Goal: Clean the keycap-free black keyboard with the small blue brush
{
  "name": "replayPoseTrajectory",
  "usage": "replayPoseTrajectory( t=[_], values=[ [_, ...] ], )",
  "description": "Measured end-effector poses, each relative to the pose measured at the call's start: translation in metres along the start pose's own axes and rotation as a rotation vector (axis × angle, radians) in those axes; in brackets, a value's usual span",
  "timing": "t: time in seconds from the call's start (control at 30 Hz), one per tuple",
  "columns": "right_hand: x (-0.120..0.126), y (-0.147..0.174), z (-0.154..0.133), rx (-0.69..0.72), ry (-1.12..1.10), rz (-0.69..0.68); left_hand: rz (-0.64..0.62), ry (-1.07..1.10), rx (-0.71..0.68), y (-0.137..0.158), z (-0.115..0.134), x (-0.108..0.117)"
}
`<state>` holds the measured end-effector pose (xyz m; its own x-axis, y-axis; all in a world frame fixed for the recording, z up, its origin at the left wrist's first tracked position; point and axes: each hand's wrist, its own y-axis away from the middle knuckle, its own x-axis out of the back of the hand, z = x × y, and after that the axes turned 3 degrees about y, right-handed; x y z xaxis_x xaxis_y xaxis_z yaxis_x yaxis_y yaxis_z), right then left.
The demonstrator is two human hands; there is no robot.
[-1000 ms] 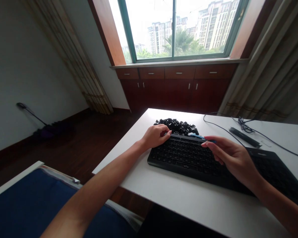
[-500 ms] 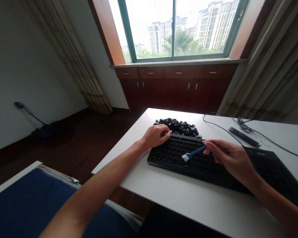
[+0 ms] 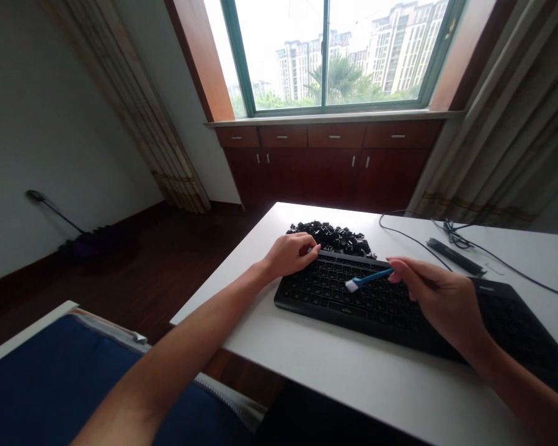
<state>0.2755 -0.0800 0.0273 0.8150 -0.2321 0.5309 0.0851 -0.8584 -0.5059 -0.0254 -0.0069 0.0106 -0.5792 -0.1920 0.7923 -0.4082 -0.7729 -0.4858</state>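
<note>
A black keyboard (image 3: 348, 311) with its keycaps off lies on the white table. My left hand (image 3: 292, 254) is closed at the keyboard's far left corner, its fingers curled on the edge. In my right hand (image 3: 439, 297), pinched between thumb and fingers, is a small blue brush (image 3: 371, 277). Its white bristles point left, over the bare key sockets; whether they touch cannot be told. Just behind the keyboard, close to my left fingers, lies a heap of loose black keycaps (image 3: 337, 236).
On the white table (image 3: 260, 337), a long black bar-shaped part (image 3: 456, 256) and a thin bent wire (image 3: 495, 269) lie behind the keyboard at right. A black cable (image 3: 530, 275) runs across there. A blue-covered chair or bed (image 3: 41, 384) stands at lower left.
My right hand has moved a little right and away from me with the brush, so the bristles sit farther up the keyboard. My left hand stays in place.
</note>
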Motion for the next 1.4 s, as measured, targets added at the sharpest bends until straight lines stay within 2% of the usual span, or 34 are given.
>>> replayPoseTrajectory(
  t=[0.1,0.17,0.33,0.53,0.7,0.9,1.07,1.27,1.33,1.4],
  values=[
    [0.006,0.002,-0.004,0.146,0.188,0.125,-0.001,-0.001,0.002,0.0,0.0,0.0],
    [0.009,0.002,-0.008,0.124,0.172,0.124,-0.002,-0.004,0.0,0.0,-0.001,-0.001],
    [0.003,-0.001,-0.005,-0.022,-0.096,-0.03,-0.004,-0.01,-0.001,0.0,-0.001,0.0],
    [-0.006,0.0,0.002,0.037,-0.075,-0.142,-0.014,-0.015,-0.001,0.0,-0.002,0.0],
    [-0.005,0.0,0.002,0.101,-0.069,-0.144,-0.013,-0.015,-0.008,0.0,-0.002,0.0],
    [-0.008,0.0,0.001,0.113,-0.061,-0.161,-0.016,-0.02,0.0,0.0,-0.001,0.0],
    [-0.004,0.002,-0.001,0.07,-0.034,-0.15,-0.02,-0.025,0.0,0.0,-0.001,0.0],
    [-0.002,0.0,0.002,-0.103,-0.157,-0.179,-0.022,-0.023,-0.002,0.001,-0.002,0.0],
    [-0.002,0.0,0.003,-0.071,-0.059,-0.125,-0.02,-0.024,-0.001,0.001,-0.002,0.0],
    [-0.001,0.0,0.002,0.071,0.094,-0.01,-0.019,-0.023,-0.001,0.001,-0.002,0.0]
  ],
)
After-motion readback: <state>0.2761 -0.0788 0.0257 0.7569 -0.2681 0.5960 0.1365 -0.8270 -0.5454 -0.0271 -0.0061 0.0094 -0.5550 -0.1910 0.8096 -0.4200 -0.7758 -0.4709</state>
